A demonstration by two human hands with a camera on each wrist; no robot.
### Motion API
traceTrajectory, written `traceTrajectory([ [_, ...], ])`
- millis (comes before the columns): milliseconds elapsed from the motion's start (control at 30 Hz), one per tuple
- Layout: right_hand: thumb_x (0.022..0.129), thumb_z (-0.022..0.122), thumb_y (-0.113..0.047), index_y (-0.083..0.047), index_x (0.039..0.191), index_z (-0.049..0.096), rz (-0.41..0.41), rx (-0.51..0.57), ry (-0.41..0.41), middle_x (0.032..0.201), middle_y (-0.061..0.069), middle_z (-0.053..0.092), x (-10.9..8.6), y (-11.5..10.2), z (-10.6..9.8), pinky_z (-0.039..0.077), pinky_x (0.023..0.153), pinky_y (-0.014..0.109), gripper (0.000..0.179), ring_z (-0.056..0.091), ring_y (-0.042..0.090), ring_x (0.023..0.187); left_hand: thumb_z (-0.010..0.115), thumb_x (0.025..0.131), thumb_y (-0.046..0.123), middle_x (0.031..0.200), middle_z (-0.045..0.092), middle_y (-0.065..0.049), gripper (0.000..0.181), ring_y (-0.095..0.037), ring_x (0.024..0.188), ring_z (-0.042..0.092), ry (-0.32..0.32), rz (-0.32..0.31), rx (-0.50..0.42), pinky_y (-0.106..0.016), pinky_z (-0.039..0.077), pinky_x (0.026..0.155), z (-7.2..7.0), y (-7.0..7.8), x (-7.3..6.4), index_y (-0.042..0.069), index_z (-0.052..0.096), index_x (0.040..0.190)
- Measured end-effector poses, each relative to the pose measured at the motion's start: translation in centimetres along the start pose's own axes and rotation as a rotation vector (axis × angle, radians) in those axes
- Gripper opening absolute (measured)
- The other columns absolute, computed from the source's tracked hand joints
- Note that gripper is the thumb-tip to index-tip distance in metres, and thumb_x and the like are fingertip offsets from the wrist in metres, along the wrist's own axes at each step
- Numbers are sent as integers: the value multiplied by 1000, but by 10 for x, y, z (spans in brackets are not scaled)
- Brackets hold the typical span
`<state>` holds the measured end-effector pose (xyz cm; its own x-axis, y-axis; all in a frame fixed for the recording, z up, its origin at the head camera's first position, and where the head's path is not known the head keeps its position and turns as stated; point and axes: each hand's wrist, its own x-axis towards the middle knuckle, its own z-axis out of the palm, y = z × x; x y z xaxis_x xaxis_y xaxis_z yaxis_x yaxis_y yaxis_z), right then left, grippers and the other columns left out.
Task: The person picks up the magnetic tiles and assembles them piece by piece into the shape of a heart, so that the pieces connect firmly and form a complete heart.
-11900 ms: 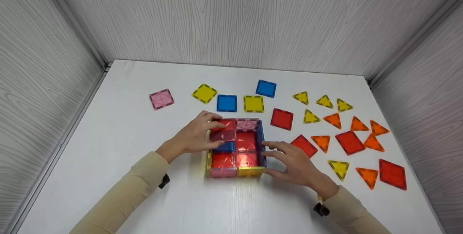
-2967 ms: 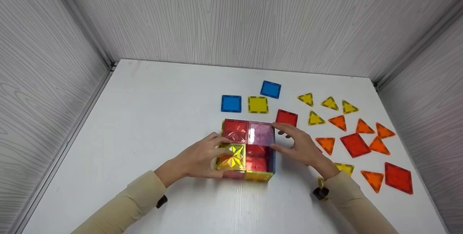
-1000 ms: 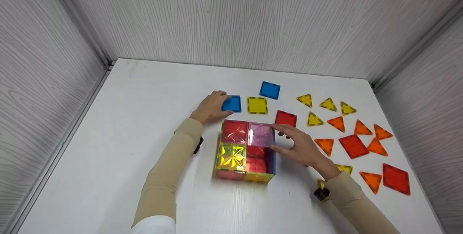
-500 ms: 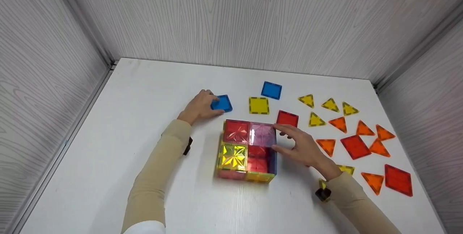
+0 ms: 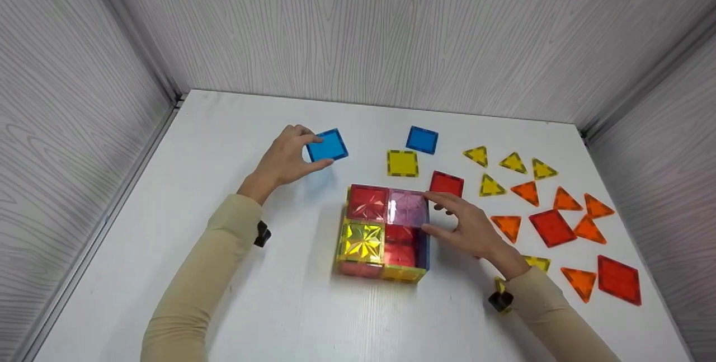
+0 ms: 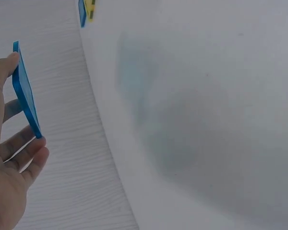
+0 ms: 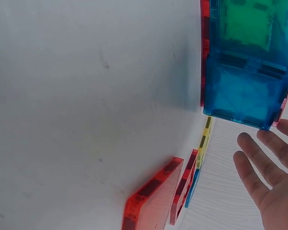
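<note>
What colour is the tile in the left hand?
Blue; the tile shows best in the head view.

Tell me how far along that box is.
Looks done: the box has standing walls, and a red square, pink square and yellow square on top. In hand: the left hand has a raised blue square in its grip. Remaining, apparently: the top's open near right quarter.

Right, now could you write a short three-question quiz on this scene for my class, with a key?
1. True or false: the blue square in the left hand lies flat on the table.
2. From the person's side, which corner of the box's top is uncovered? A) back left B) front right C) back right
3. How many orange triangles show in the head view?

Key: 1. False, it is held above it. 2. B. 3. Six.
</note>
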<state>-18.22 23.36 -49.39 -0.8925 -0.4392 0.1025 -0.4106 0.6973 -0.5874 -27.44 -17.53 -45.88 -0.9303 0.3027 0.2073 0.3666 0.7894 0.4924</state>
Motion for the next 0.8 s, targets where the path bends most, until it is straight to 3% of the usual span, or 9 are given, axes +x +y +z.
traceTrajectory([
  [133,94,77,-49,-30,155,53,4,1,-4,157,2,57,-1,1,0,60,100,50,69,65,29,125,83,89,46,137,64,-17,61,-34,129,58,36,65,-5,-49,56,110,-5,17,-14,7,71,134],
  [333,94,77,-49,-31,155,53,6,3,-2,157,1,58,-1,1,0,60,100,50,68,65,29,126,85,86,46,137,65,-15,60,-32,131,59,56,140,-19,-47,59,106,0,47,-37,10,72,133],
  [800,95,76,-49,-33,155,52,12,3,-9,158,1,57,0,0,-1,60,101,50,67,64,28,127,81,90,50,133,66,-11,57,-24,125,59,-65,310,-20,-36,62,100,33,101,-78,12,74,131],
])
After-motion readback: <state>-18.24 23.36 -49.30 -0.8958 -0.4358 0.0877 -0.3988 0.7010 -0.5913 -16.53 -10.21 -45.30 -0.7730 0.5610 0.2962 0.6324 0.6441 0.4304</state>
